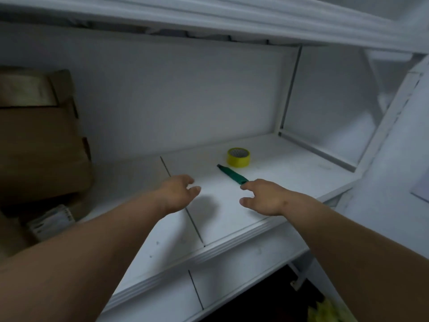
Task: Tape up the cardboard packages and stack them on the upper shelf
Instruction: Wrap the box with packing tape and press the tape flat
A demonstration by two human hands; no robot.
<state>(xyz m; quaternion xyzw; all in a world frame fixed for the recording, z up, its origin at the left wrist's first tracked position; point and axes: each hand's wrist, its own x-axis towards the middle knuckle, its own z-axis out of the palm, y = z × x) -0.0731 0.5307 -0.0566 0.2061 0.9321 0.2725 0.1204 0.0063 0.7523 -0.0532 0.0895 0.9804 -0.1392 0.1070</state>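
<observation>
Hovering empty hand (pixel 263 197) beside cutter (pixel 232 175)

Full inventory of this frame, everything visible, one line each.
Roll of yellow packing tape: one, yellow, lying flat on the white shelf, towards the back right.
Green-handled cutter: one, green, lying on the shelf just in front of the tape, its near end by the right hand's fingertips.
Brown cardboard packages: a stack, number unclear, brown, far left of the shelf.
White shelf board: one, white, with a seam running front to back.
Upper shelf: one, white, overhead.
Pale ribbed item: one, whitish, under the packages at left; too blurred to identify.
Yellow object: yellow, bottom right, unclear.
Left hand: bare, open, no grip, above the shelf.
Right hand: bare, open, no grip, at the cutter's end.
</observation>
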